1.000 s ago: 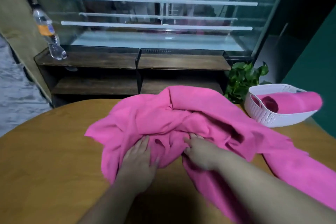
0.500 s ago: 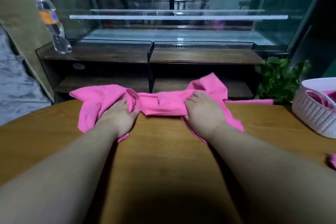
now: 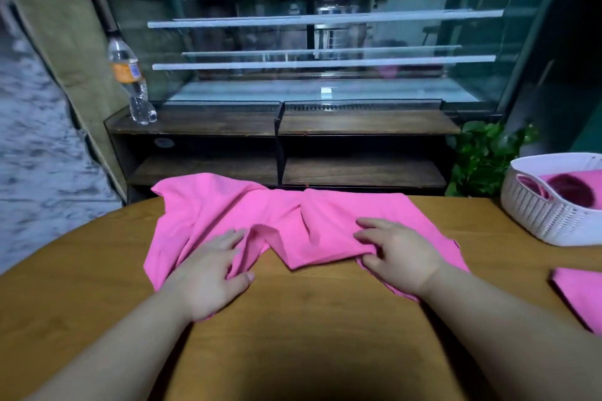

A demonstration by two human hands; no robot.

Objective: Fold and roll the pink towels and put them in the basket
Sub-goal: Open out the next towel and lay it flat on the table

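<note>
Head view: at the far left, a water bottle [image 3: 130,81] stood on the shelf [image 3: 202,125] beyond the bench [image 3: 293,319]. Nearer, the left hand [image 3: 208,273] lay on the left part of the pink towel [image 3: 293,221], fingers straight and spread, pressing it down. The towel sat crumpled across the far middle of the bench. The right hand [image 3: 400,254] pinched a bunched fold of it between thumb and fingers. To flatten it well, I reckoned, both hands should draw apart evenly and pull out the middle creases before any fold. At the right, the basket [image 3: 547,221] held a rolled towel [image 3: 573,192], both cut off by the frame. A second towel [image 3: 580,293] showed only a corner.
</note>
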